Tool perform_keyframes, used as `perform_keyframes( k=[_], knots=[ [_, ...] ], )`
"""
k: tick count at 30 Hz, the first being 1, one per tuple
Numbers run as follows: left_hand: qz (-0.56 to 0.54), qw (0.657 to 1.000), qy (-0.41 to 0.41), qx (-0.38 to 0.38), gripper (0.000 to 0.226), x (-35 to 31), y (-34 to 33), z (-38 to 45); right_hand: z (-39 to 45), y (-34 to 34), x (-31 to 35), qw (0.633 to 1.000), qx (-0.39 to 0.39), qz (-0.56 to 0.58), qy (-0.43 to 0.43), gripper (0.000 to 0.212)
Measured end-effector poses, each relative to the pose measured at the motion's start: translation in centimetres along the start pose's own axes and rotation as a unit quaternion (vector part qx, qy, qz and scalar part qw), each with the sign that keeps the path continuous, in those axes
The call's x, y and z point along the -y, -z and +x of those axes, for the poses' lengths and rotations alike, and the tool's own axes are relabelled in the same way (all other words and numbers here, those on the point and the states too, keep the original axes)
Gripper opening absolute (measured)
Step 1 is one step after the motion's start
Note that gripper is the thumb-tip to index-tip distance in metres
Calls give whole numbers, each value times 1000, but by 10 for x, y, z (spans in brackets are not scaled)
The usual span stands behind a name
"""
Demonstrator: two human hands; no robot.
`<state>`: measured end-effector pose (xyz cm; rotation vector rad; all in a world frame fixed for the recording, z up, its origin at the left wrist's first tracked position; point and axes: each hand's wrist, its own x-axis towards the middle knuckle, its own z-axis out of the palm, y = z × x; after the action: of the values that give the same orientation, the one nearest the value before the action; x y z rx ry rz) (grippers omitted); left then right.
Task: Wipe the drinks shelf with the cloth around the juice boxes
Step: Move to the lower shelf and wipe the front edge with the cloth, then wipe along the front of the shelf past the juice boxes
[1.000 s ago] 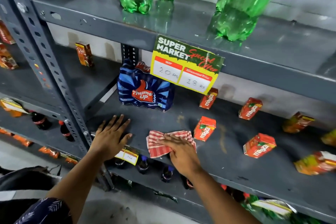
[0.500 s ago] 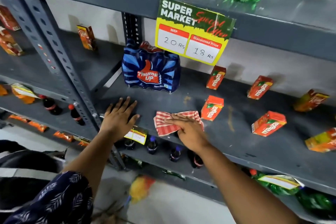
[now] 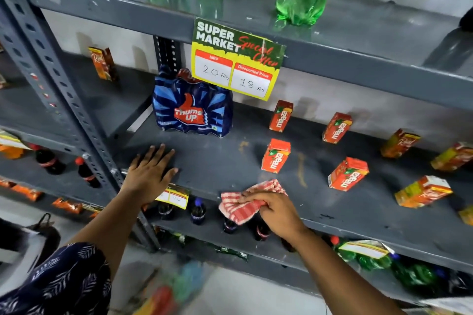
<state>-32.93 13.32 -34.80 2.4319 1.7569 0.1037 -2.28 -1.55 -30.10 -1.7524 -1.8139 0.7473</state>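
Two hands at work on the drinks shelf (image 3: 217, 161). Left hand (image 3: 151, 174): flat on the shelf near the front edge, fingers (image 3: 163, 152) spread and released, holding nothing, apparently bracing. Right hand (image 3: 275, 212): fingers curled and clenched on the red-and-white checked cloth (image 3: 240, 206), which lies bunched at the front lip, part of it hanging over the edge. Nearest juice box (image 3: 276, 155) upright just behind the cloth, apart from it; a second juice box (image 3: 348, 173) to the right, tilted; more juice boxes (image 3: 336, 127) along the back wall. Blue Thums Up pack (image 3: 193, 110) at back left, under the hanging price sign (image 3: 236, 59).

Step in hand, as judged: wiping the front strip of the shelf.

- Flatten the cloth under the palm for full contact; avoid a bunched wad.
- Pull the overhanging part back onto the surface.
- Work in short strokes between and beside each box, not against it.
- Cover the pale streak (image 3: 302, 169) right of the nearest box.
- Keep pressure light near the cartons; likely light and easily toppled.
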Motion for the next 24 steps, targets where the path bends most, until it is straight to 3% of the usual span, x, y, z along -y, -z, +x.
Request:
perform_keyframes(
  k=[4,8,13,21,24],
  knots=[
    [0,999,-17,-42,74,-26,-2,-4,-25,33,-7,997,-71,6,7,63],
    [-31,996,-62,-51,74,-90,-3,-3,-12,49,-20,980,-151,-124,31,58],
    [-18,996,-80,-34,76,-137,-23,-4,-11,26,-45,967,-50,-251,16,64],
    [-3,996,-80,-35,74,-136,-24,-3,-56,65,-54,985,-60,-159,-17,58],
    [-5,997,-77,-29,76,-137,-24,-4,-63,89,-51,984,-112,-124,-58,53]
  ],
)
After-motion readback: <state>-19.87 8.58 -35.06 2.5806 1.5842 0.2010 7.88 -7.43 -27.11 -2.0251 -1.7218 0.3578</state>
